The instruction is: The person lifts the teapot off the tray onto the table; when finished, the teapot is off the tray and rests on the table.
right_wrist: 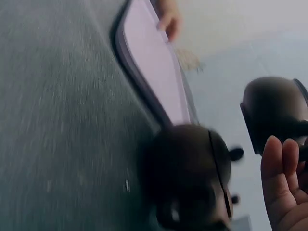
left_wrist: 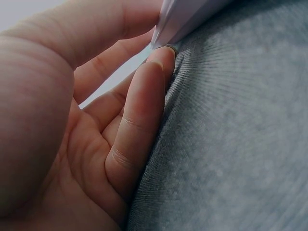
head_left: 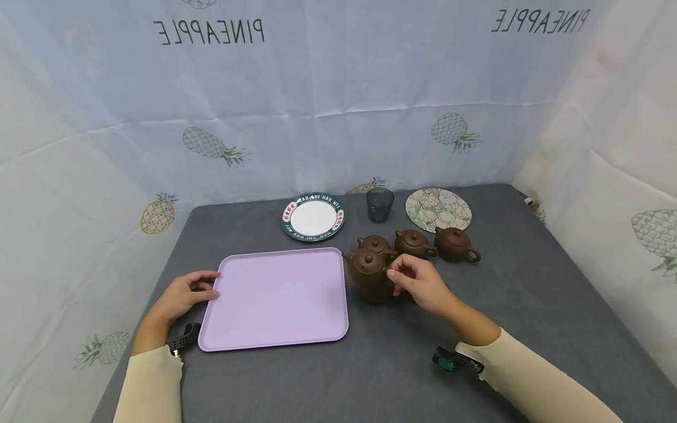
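Observation:
My right hand (head_left: pixel 423 285) pinches the handle of a brown teapot (head_left: pixel 367 263), which hangs above the table near the lilac tray's right edge. The right wrist view shows this lifted teapot (right_wrist: pixel 272 108) beside the fingertips. Below it stands another brown teapot (head_left: pixel 374 294), partly hidden. Close behind is a third teapot (head_left: pixel 374 243), with two more teapots (head_left: pixel 414 242) to its right. At the left edge of the lilac tray (head_left: pixel 280 299), my left hand (head_left: pixel 182 296) rests with loosely bent fingers, their tips touching the rim (left_wrist: pixel 168 29).
At the back stand a white plate with a patterned green rim (head_left: pixel 313 217), a dark glass cup (head_left: pixel 379 204) and a round floral mat (head_left: pixel 438 208). A grey cloth (head_left: pixel 391 370) covers the table, and white pineapple-print curtains (head_left: pixel 317 117) hang around it.

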{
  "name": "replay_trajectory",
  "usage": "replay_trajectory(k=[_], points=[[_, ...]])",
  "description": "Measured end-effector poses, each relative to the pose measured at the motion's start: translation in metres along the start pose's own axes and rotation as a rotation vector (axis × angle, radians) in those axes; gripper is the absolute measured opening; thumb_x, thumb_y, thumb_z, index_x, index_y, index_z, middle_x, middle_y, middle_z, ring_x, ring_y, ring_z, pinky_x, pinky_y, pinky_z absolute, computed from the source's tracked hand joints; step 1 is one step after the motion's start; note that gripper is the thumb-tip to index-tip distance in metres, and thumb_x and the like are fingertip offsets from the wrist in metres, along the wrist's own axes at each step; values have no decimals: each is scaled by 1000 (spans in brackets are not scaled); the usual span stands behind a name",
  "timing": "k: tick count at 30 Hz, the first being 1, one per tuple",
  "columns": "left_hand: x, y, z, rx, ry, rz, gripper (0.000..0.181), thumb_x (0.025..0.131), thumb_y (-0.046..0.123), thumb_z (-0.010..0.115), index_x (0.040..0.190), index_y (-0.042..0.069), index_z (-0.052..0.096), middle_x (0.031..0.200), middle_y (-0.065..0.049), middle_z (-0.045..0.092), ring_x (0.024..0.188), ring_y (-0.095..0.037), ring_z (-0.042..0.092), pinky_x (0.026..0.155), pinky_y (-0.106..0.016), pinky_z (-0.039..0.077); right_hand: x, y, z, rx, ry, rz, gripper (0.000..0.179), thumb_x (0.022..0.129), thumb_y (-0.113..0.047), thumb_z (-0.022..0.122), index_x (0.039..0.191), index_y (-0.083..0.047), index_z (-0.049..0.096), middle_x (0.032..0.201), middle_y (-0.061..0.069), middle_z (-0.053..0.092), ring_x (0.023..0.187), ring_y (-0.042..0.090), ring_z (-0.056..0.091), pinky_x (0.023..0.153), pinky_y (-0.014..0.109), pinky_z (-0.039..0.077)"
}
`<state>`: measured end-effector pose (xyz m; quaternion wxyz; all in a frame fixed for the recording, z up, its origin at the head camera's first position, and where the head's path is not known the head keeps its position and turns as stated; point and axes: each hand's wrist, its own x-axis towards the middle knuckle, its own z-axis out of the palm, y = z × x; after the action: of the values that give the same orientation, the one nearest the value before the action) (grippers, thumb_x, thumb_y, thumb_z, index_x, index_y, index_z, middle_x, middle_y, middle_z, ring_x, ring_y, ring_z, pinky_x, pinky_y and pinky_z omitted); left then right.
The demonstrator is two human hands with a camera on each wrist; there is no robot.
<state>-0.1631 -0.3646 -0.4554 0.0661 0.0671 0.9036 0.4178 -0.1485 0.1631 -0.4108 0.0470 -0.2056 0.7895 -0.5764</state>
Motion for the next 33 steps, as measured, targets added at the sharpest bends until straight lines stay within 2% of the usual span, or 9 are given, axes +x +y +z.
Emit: replay_trajectory(k=[9,17,21,28,33], points=[[2,-27,1,-11,10,-7,50,82,18,79,125,-1,61,91,-8,64,83,-11,56,73,-19,41,-19,10,-43,-8,3,-15,14,97,-5,57,93,8,56,77,22,57,65,24,61,64,36,53],[4,-28,3,-15,16,-3,50,82,19,79,124,-1,61,91,-7,64,83,-12,56,73,-19,42,-40,26,-80,-16,18,-48,11,98,0,53,95,11,54,85,23,55,67,23,62,64,34,54],[5,-30,4,-19,18,-13,49,82,18,79,124,0,62,91,-8,64,83,-11,56,73,-19,42,-51,31,-96,-22,44,-30,9,97,0,53,96,9,56,87,19,57,68,23,63,65,33,54],[6,-30,4,-4,21,-20,50,81,19,80,124,1,62,91,-9,64,84,-12,57,74,-19,41,-70,41,-125,-58,75,4,8,98,1,52,97,8,56,85,4,60,68,22,64,66,30,53],[6,-29,3,8,14,-21,50,82,19,79,125,1,61,93,-10,64,84,-12,56,74,-19,41,-80,54,-139,-99,95,33,9,98,1,51,96,9,56,84,8,61,68,21,64,66,29,52]])
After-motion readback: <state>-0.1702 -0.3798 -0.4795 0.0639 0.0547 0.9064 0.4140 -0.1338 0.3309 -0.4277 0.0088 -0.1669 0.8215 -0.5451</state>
